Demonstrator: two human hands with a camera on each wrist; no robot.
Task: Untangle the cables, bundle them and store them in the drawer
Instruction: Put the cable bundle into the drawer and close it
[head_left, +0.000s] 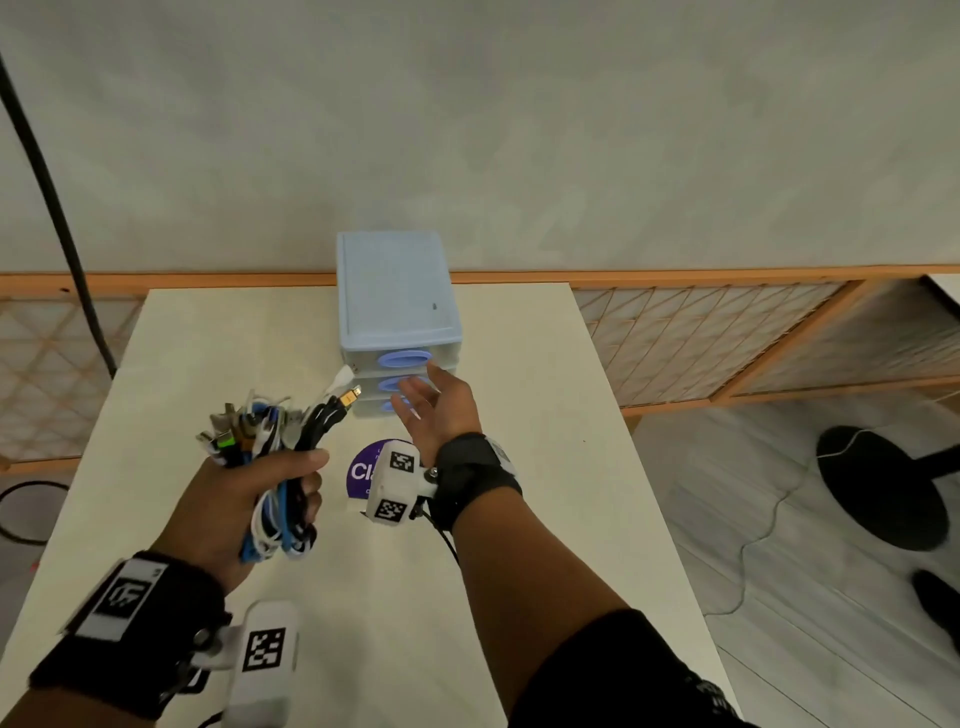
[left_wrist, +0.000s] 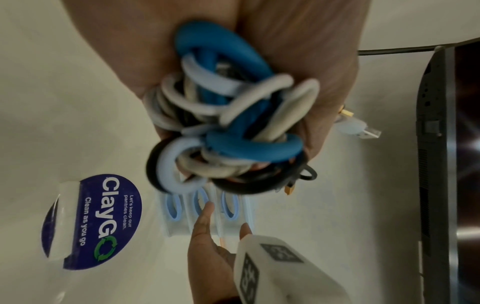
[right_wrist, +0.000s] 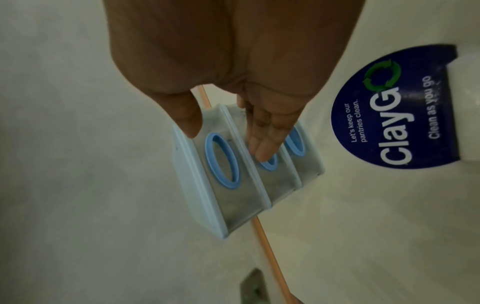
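The table (head_left: 519, 467) is the biggest thing here, pale and mostly bare, with lots of free surface to the right of the drawer unit and in front of the person. Its far edge meets a wooden rail (head_left: 675, 274) along the wall, and its right edge drops off to a floor with a black round stand base (head_left: 878, 488).

The light blue drawer unit (head_left: 396, 312) sits at the far middle of the table, backed up to that rail. Three drawers, all closed, each with an oval blue handle. The head view mostly shows its lid; the right wrist view shows the drawer fronts properly.

A round dark blue sticker (left_wrist: 98, 222) lies flat on the table just in front of the drawers. It's half hidden in the head view but fully readable from the left wrist: "ClayGo, Clean as you go".

The cable bundle (head_left: 275, 467) is up off the table, left of the drawers, plugs sticking out the top. The left wrist view shows the looped ends in blue, white and black.

The left hand (head_left: 228, 512) has its fingers wrapped tight around that bundle.

The right hand (head_left: 441, 410) is stretched out, fingers straight and close together, with fingertips (right_wrist: 265, 152) right at the middle drawer's handle (right_wrist: 270, 164). Can't tell if they actually touch it.
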